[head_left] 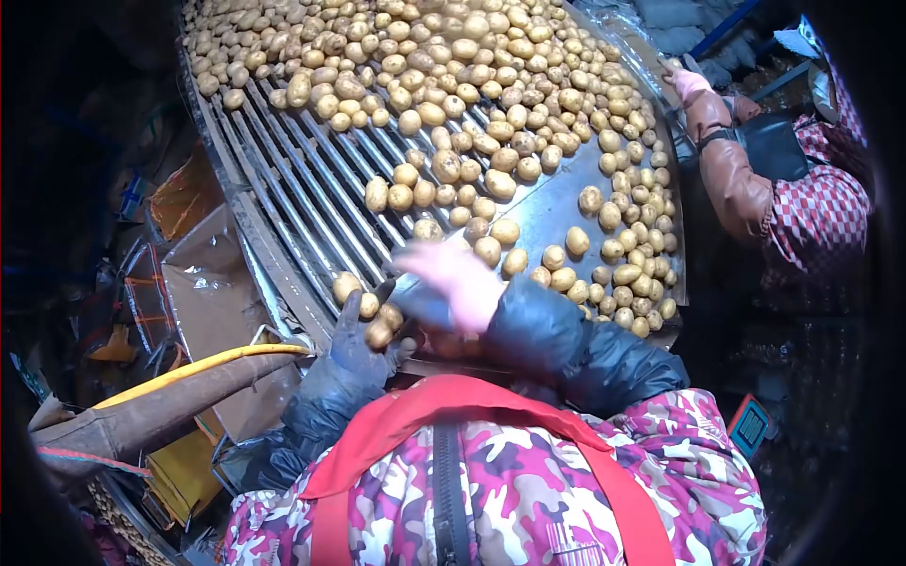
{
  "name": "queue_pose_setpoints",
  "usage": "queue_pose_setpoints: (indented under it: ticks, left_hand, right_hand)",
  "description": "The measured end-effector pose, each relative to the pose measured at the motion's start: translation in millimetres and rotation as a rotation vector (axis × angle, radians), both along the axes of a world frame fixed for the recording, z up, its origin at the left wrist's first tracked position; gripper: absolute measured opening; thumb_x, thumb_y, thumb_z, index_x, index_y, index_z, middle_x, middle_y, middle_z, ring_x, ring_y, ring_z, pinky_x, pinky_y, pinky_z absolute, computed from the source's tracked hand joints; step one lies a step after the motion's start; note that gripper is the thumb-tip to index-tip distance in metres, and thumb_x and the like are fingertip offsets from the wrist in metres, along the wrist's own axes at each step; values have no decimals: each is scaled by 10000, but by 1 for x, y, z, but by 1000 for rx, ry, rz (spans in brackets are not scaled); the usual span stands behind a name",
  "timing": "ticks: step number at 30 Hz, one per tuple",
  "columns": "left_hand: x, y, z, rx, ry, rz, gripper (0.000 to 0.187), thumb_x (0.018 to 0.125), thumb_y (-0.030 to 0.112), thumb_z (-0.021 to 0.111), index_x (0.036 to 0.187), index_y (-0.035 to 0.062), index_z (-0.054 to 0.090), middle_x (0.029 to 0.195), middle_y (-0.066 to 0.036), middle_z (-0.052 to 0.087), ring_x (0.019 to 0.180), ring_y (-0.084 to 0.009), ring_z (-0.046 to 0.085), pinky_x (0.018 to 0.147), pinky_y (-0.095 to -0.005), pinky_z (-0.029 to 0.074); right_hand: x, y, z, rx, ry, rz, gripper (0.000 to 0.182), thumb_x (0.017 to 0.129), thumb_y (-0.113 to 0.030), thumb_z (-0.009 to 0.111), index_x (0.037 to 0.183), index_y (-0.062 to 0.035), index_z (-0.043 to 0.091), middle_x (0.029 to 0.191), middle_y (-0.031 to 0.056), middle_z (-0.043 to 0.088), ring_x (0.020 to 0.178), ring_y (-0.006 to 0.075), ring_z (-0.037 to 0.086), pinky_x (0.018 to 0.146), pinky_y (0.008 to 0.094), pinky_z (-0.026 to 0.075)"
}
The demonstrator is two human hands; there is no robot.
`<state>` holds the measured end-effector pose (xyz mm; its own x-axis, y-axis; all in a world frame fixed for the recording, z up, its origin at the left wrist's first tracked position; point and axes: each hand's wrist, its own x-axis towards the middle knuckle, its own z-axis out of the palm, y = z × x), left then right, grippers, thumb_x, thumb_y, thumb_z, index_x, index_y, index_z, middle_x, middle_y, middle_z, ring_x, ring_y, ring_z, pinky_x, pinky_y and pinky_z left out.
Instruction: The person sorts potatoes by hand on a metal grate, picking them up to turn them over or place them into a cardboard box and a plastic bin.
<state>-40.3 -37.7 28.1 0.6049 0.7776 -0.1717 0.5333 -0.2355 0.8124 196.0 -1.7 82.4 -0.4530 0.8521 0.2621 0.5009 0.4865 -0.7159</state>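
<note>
My left hand (360, 338), in a dark glove, is at the near left edge of the sorting table with its fingers curled around a few potatoes (380, 334). Another potato (346, 286) lies just beyond its fingertips. My right hand (453, 275), in a pink glove, is smeared by motion over the near end of the metal bars (311, 189), so its fingers cannot be made out. Close beyond it are loose potatoes (487, 250). Many more potatoes (444, 57) cover the far part of the table.
A smooth metal plate (557, 203) joins the bars on the right. Across the right edge, a co-worker's pink-gloved hand (687, 81) rests near the rim. At the left are a pipe with a yellow hose (203, 366) and an open cardboard box (219, 316).
</note>
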Motion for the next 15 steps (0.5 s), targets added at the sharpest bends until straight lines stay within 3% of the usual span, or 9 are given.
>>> queue_pose_setpoints:
  ticks: [1, 2, 3, 4, 6, 9, 12, 14, 15]
  left_hand:
    - [0, 1, -3, -559, -422, 220, 650, 970, 570, 616, 1513, 241, 478, 1369, -113, 546, 1086, -239, 558, 830, -412, 477]
    - [-1, 3, -6, -1119, -844, 442, 669, 988, 585, 603, 1520, 203, 467, 1341, -154, 559, 985, -236, 570, 702, -346, 510]
    - [-1, 4, -8, -1679, -1266, 665, 693, 1006, 600, 590, 1528, 164, 456, 1313, -196, 573, 885, -234, 582, 574, -279, 543]
    - [0, 4, -7, -1640, -1199, 655, 694, 1006, 600, 590, 1514, 144, 465, 1285, -190, 589, 867, -232, 589, 571, -273, 537]
    - [5, 5, 0, -1561, -1064, 635, 698, 1007, 601, 591, 1487, 105, 482, 1228, -178, 620, 830, -230, 604, 566, -261, 525]
    - [19, 9, 25, -1481, -915, 666, 643, 1040, 554, 555, 1468, 77, 498, 1170, -130, 666, 787, -197, 613, 582, -236, 505]
    - [22, 12, 29, -1402, -788, 631, 597, 1082, 506, 469, 1474, 58, 513, 1177, -114, 695, 799, -176, 616, 625, -227, 496]
    - [22, 16, 34, -1397, -748, 600, 579, 1096, 486, 438, 1472, 54, 525, 1183, -112, 702, 807, -172, 619, 635, -231, 491]
    - [23, 15, 28, -1442, -755, 626, 558, 1098, 470, 431, 1460, 62, 548, 1188, -115, 709, 813, -171, 624, 639, -260, 493]
  right_hand:
    - [6, 11, -31, 52, -94, -195, 403, 933, -262, 684, 1287, -71, 651, 1237, 195, 654, 1128, 400, 633, 974, 487, 514]
    - [18, 33, -22, -86, -106, -284, 342, 942, -253, 659, 1241, -86, 679, 1234, 183, 655, 1147, 410, 622, 987, 509, 495]
    - [33, 54, -23, -119, -313, -354, 301, 945, -257, 645, 1191, -92, 701, 1210, 162, 662, 1159, 403, 619, 983, 516, 487]
    - [38, 65, -37, -120, -426, -503, 376, 920, -278, 668, 1255, -106, 674, 1235, 165, 631, 1182, 395, 603, 986, 503, 487]
    - [48, 72, -56, 3, -488, -429, 567, 901, -326, 698, 1402, -88, 577, 1426, 227, 547, 1315, 436, 521, 1093, 505, 438]
    - [37, 51, -85, 46, -592, -400, 767, 888, -351, 718, 1553, -122, 413, 1556, 233, 442, 1488, 438, 360, 1187, 578, 324]
    - [68, 10, -61, 7, -754, -136, 629, 905, -354, 691, 1486, -174, 532, 1570, 199, 435, 1503, 413, 352, 1190, 585, 317]
    - [88, 6, -45, -82, -792, 39, 477, 900, -343, 699, 1357, -212, 668, 1545, 135, 487, 1516, 395, 347, 1167, 613, 343]
    - [86, 22, -10, -179, -749, 117, 379, 892, -333, 706, 1248, -207, 743, 1385, 117, 627, 1401, 372, 508, 1077, 553, 460]
